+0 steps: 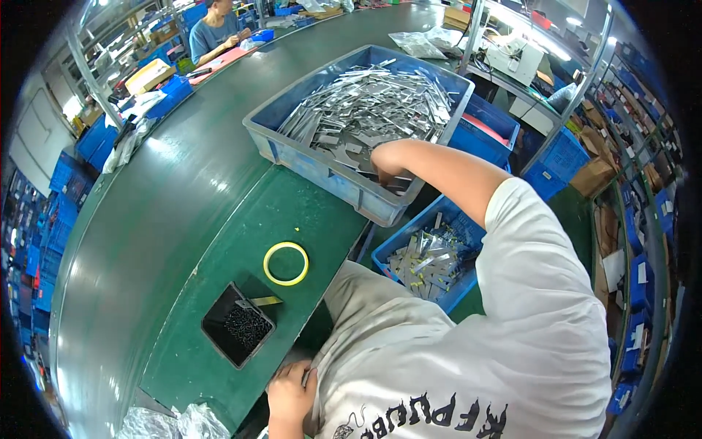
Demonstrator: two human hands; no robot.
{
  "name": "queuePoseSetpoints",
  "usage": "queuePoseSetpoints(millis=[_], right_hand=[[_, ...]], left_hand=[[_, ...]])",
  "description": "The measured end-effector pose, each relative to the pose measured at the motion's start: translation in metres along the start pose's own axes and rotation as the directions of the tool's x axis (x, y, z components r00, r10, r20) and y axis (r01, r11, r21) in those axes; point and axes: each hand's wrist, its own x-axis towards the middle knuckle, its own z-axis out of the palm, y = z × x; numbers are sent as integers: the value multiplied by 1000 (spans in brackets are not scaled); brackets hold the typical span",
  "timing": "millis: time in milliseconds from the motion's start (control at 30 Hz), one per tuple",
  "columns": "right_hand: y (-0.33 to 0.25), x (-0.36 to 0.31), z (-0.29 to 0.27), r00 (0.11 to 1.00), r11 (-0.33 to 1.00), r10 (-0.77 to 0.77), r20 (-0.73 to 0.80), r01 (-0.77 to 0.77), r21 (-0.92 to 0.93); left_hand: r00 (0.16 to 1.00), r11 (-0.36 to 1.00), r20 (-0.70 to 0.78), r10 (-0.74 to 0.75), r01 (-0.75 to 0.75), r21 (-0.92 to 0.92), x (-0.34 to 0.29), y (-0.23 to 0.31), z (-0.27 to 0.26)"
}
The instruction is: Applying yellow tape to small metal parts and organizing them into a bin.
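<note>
My right hand (pixel 390 161) reaches down into the near corner of a large blue plastic bin (pixel 322 170). Flat silvery metal strips (pixel 365 102) are heaped inside it. The fingertips are hidden among the metal pieces, so their grip cannot be made out. Down by the table's edge, my left hand (pixel 291 393) rests against my shirt with its fingers curled; anything inside them is hidden. A black square tray (pixel 212 333) of small dark screws (pixel 247 327) stands on the green table, a flat strip lying across its rim. Beyond it lies a yellow tape roll (pixel 306 271).
Under the large bin's near side, a lower blue crate (pixel 459 301) holds more metal strips with yellow bits. Clear plastic bags (pixel 175 423) lie at the table's near end. A conveyor belt (pixel 164 197) curves along the left; a co-worker (pixel 213 35) sits across it.
</note>
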Motion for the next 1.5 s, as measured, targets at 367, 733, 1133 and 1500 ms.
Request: queuePoseSetpoints(millis=[367,733,1133,1500], right_hand=[[18,-73,-33,699,719,86,-710,450,530],[-183,-186,45,202,431,-821,-534,833,-346],[-264,-167,83,55,83,-864,-501,996,-34],[-229,-89,99,485,654,-398,-779,745,129]], left_hand=[[987,991,-84,135,-135,3,-5,6,3],[753,889,-496,432,-448,95,-12,37,-30],[989,948,125,-80,114,-296,-11,28,-21],[965,647,49,-256,209,-733,-12,16,-5]])
